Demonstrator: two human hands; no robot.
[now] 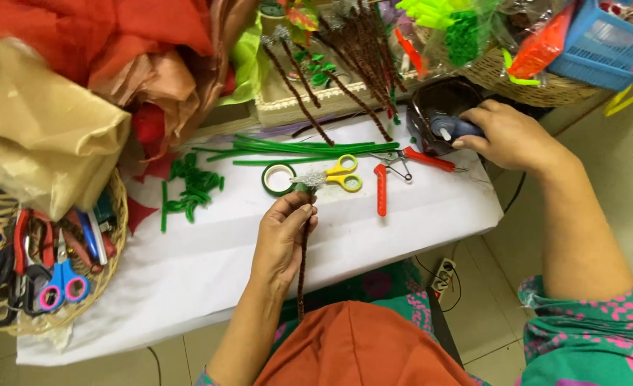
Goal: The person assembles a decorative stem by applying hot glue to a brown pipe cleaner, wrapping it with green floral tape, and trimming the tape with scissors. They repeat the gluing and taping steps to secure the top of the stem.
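My left hand (282,236) pinches a long brown fuzzy pipe-cleaner stem (303,268) near its silvery tufted tip (309,179), holding it upright over the white-covered table (209,250). My right hand (511,136) reaches to the table's far right corner and grips a blue-grey glue gun (454,129) resting in a dark brown bowl (442,100). Just beyond the left hand lie a roll of green tape (279,179) and yellow-handled scissors (345,174).
Red-handled pliers (416,159) and long green stems (302,149) lie mid-table, cut green pieces (191,189) to the left. A wicker basket (80,286) of scissors and tools sits at left under piled fabric (52,121). More brown stems (352,64) stand behind. A power strip (443,274) lies on the floor.
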